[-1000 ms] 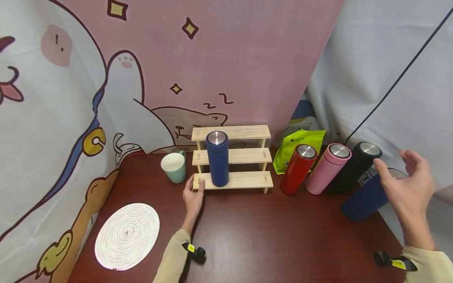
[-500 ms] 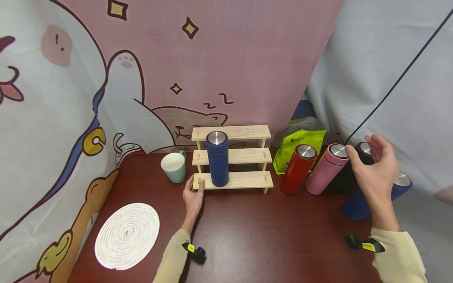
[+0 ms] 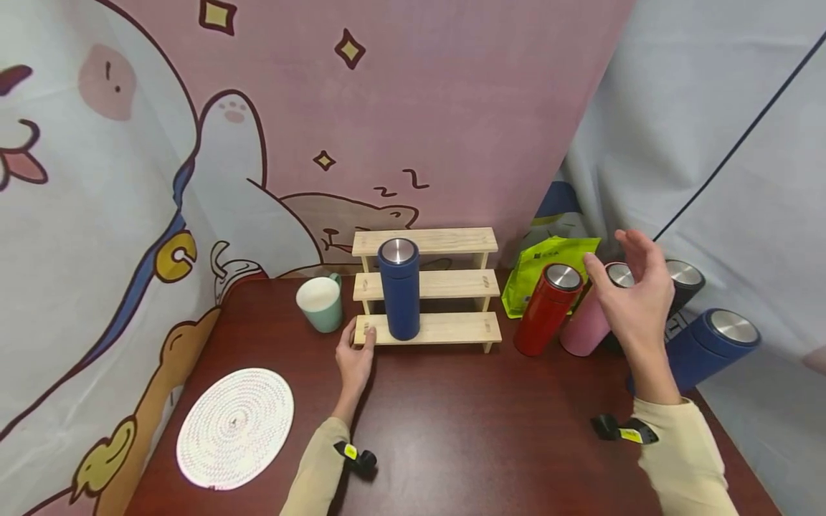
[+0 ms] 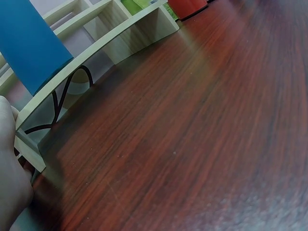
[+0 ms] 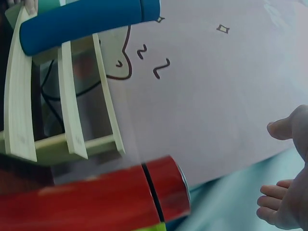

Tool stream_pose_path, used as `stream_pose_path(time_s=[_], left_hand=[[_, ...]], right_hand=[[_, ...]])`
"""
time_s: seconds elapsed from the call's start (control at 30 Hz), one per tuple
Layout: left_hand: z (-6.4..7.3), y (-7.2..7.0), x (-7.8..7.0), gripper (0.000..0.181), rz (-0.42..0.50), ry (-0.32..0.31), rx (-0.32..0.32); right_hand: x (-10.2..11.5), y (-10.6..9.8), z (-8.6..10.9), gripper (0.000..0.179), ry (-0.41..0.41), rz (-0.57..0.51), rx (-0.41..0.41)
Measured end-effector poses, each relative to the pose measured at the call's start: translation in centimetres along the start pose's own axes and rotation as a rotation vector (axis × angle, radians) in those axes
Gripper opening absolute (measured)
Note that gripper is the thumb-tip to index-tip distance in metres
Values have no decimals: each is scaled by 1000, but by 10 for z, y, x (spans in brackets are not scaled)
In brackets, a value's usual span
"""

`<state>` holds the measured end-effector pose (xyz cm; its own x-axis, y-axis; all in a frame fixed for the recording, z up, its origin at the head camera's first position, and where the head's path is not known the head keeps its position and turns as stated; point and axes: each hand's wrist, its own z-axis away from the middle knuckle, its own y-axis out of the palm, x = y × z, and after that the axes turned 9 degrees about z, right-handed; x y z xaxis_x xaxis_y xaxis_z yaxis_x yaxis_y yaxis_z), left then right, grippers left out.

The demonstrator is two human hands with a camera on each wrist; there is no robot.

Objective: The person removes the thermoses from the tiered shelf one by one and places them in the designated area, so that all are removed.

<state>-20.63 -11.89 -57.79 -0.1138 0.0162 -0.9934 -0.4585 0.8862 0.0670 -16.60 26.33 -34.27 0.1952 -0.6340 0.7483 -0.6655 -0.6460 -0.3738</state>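
A three-step wooden display stand [image 3: 452, 327] is at the back middle of the table in the head view. My left hand [image 3: 353, 364] grips the left end of its lowest step, thumb on top. On that step stands a blue vacuum flask [image 3: 401, 301] with a steel-topped lid. My right hand [image 3: 635, 308] is in the air, fingers spread and holding nothing, partly covering a pink flask [image 3: 583, 327]. A red flask [image 3: 538, 319] stands to its left. The right wrist view shows the hand [image 5: 288, 183] apart from the red flask [image 5: 91, 197].
Behind the red flask is a lime-green pouch [image 3: 525, 279]. A black flask [image 3: 685, 283], partly hidden, and a second blue flask [image 3: 713, 351] stand at the right by the curtain. Left of the stand is a mint mug [image 3: 321, 308]; a round white woven mat [image 3: 235, 430] lies nearer.
My right hand has moved left, from over the second blue flask past the black one to in front of the pink flask. My left hand keeps its grip on the stand.
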Motion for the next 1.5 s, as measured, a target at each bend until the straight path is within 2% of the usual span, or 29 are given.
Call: stream_pose_path(time_s=[0.13,0.4,0.73,1.0,1.5], left_hand=[[0,1,0,54,11,10,5],[-1,3,0,52,-14,15,-3],[2,5,0,52,7,41,-4],[2,4,-2,53,57,15,10],[-2,1,1,52,24,-18,5]], right_hand=[[8,8,5,60,7,-1,43],[24,28,15,65,-39,-42,157],[37,60,27,66,-109,-109,203],[47,81,38,66,-112,-184,256],[70,120,55,69,-131,-237,363]])
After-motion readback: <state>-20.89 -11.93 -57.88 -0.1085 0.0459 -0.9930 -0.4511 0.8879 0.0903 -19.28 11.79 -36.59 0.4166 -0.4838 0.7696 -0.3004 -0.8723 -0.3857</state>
